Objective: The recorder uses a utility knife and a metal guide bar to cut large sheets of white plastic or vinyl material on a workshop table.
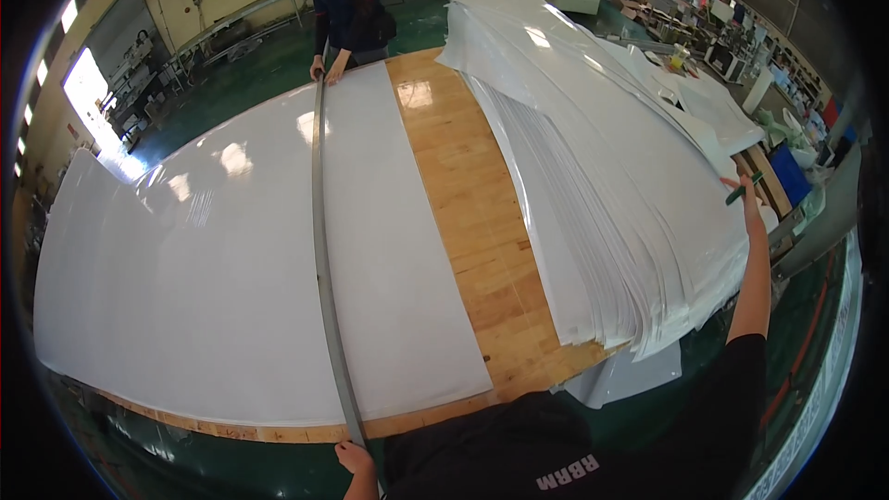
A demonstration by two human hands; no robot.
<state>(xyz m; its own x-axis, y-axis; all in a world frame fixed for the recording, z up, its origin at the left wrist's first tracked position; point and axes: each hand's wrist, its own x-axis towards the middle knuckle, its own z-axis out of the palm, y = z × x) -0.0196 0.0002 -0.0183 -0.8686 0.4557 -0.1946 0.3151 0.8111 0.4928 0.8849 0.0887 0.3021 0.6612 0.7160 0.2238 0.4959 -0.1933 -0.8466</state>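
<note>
A long grey metal straightedge [320,250] lies across a large glossy white sheet [185,306] on the wooden table [477,222]. At its near end, my left hand [354,456] is closed on the bar, just past the table's front edge. My right arm reaches far out to the right. There, my right hand [746,193] grips a slim green-handled tool [736,195] whose kind is too small to make out. It is over the outer edge of a thick pile of white sheets [593,148]. Across the table, a co-worker's hands [326,69] are at the straightedge's far end.
The co-worker [347,0] stands behind the far table edge. A bare wooden strip separates the single sheet from the pile. A loose sheet [630,375] hangs low by the near right corner. Cluttered shelves and equipment [727,46] fill the back right; a blue box [790,174] is beyond my right hand.
</note>
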